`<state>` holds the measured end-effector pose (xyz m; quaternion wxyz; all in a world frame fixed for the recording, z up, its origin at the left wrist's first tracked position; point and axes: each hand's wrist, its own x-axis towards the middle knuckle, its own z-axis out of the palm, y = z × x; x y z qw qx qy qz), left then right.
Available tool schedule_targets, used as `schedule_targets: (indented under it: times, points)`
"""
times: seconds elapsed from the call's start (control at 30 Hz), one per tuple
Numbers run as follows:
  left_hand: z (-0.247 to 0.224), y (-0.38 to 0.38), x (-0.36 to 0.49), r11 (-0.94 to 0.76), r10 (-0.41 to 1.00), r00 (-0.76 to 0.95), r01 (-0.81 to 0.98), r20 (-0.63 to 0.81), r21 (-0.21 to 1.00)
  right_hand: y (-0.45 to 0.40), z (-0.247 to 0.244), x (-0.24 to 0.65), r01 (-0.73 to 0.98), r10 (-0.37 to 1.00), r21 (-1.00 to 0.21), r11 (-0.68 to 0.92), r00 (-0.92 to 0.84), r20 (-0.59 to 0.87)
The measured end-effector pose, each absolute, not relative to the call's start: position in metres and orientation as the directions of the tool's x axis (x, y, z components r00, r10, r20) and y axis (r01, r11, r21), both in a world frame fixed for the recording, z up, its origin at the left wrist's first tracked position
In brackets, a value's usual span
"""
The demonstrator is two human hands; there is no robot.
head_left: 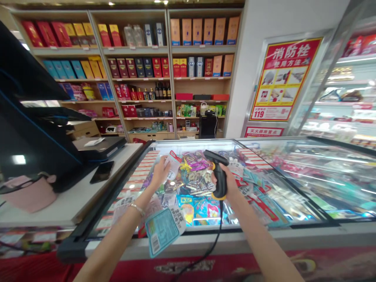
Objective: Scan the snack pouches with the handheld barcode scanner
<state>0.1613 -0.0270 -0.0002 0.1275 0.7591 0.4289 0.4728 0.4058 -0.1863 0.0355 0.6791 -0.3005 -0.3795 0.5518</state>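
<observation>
My right hand [227, 182] is wrapped round the handle of a black and yellow barcode scanner [220, 178], held above the glass top of a freezer [190, 147]. A black cable hangs down from the scanner. Left of it, my left hand [161, 172] grips a small clear packet with a red edge [173, 164]. Near the front rim lies a light blue packet [164, 229] with a barcode, below my left wrist. More blue and red packets [264, 203] lie on the glass at the right of the scanner.
A white counter at the left bears a phone [102, 172], a pink basket [29, 194] and a black monitor [26, 117]. Shelves of boxes [141, 78] stand behind the freezer. A red poster [286, 80] hangs on the wall at the right.
</observation>
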Motion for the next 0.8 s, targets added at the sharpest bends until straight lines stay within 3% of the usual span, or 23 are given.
schedule_targets:
  times: [0.23, 0.33, 0.4, 0.47, 0.57, 0.63, 0.8]
  points:
    - [0.036, -0.056, 0.308, -0.492, 0.865, 0.193, 0.157, 0.462, 0.856, -0.254, 0.024, 0.511, -0.496, 0.895, -0.794, 0.352, 0.426, 0.131]
    - [0.038, -0.077, 0.360, -0.415, 0.905, 0.180, 0.168, 0.386, 0.894, -0.271, 0.008, 0.544, -0.497, 0.850, -0.781, 0.379, 0.520, 0.082]
    - [0.034, -0.092, 0.379, -0.515, 0.856, 0.217, 0.274, 0.469, 0.812, -0.279, -0.004, 0.561, -0.515, 0.838, -0.778, 0.360, 0.545, 0.027]
    - [0.025, -0.106, 0.388, -0.699, 0.714, 0.413, 0.363, 0.566, 0.617, -0.284, -0.016, 0.573, -0.546, 0.839, -0.770, 0.330, 0.543, -0.026]
    - [0.010, -0.117, 0.393, -0.844, 0.518, 0.736, 0.361, 0.435, 0.396, -0.286, -0.030, 0.585, -0.597, 0.841, -0.746, 0.294, 0.533, -0.095]
    - [0.003, -0.118, 0.395, -0.854, 0.499, 0.794, 0.382, 0.347, 0.354, -0.285, -0.035, 0.588, -0.622, 0.837, -0.731, 0.281, 0.531, -0.130]
    - [-0.001, -0.117, 0.398, -0.843, 0.527, 0.784, 0.436, 0.328, 0.313, -0.279, -0.038, 0.589, -0.610, 0.832, -0.734, 0.297, 0.543, -0.114]
